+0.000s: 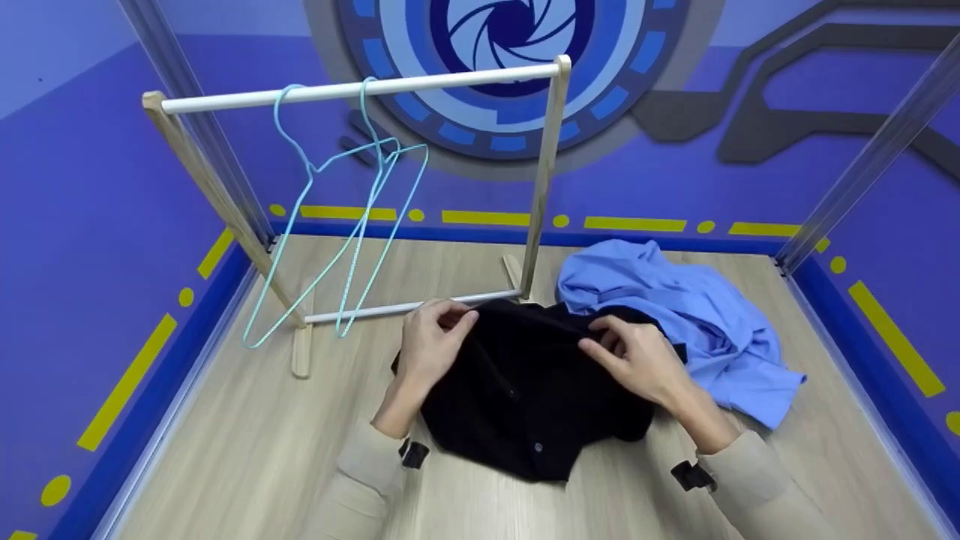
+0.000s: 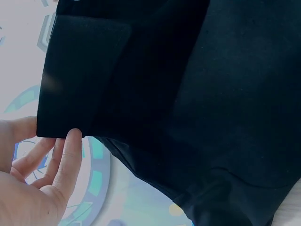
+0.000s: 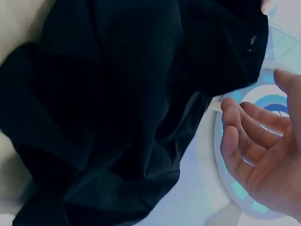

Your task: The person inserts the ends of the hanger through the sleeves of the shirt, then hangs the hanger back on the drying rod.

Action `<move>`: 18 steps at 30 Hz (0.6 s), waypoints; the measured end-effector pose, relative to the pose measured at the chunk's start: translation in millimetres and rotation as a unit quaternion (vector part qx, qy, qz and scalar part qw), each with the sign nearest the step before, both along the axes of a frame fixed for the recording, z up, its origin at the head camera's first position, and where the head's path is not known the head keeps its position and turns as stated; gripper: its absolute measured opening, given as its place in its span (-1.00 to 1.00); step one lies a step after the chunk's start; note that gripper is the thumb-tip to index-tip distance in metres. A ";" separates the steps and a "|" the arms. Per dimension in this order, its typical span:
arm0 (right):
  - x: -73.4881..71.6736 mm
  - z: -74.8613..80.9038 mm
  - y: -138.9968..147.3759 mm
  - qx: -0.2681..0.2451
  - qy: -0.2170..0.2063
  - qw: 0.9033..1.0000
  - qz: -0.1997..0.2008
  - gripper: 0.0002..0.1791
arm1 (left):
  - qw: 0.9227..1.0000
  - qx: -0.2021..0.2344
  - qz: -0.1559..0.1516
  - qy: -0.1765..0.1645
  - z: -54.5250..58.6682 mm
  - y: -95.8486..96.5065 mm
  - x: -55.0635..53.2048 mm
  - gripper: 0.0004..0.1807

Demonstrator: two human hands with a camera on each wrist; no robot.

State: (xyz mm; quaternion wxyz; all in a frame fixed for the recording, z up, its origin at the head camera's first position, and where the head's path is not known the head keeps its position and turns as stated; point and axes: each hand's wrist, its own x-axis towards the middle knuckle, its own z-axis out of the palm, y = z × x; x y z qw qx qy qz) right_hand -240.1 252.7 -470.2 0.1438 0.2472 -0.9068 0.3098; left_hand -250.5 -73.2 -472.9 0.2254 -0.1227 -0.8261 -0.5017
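Note:
A black shirt (image 1: pixel 525 397) with a small button lies crumpled, its upper edge raised between the two hands. My left hand (image 1: pixel 435 341) pinches that edge near its left end. In the left wrist view, the fingers of the left hand (image 2: pixel 47 174) are at the corner of a straight black flap, one fingertip in front of the cloth. My right hand (image 1: pixel 641 360) is over the shirt's right side, fingers loosely bent. In the right wrist view, a gap shows between the right hand (image 3: pixel 263 146) and the black cloth (image 3: pixel 131 108).
A blue garment (image 1: pixel 675 315) lies bunched behind and right of the shirt. Behind to the left stands a wooden rack (image 1: pixel 544 180) with a white top bar (image 1: pixel 465 78). Two light-blue hangers (image 1: pixel 307 180) hang from it. Blue panels (image 1: pixel 862 225) wall in the wooden surface (image 1: pixel 247 450).

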 end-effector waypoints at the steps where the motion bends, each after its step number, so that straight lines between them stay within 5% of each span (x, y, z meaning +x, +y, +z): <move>1: -0.1 -1.3 -1.1 0.002 -0.002 1.000 0.003 -0.70 | 1.000 0.000 -0.002 0.000 0.8 0.5 1.0 -0.92; 8: -2.4 -8.9 -4.6 -0.004 0.001 1.000 -0.003 -0.90 | 1.000 0.002 -0.017 -0.004 3.4 3.9 5.7 -0.91; 18: -3.8 -3.0 -3.4 -0.042 0.017 0.998 -0.040 -0.87 | 0.999 -0.004 -0.032 0.007 4.0 5.1 6.9 -0.93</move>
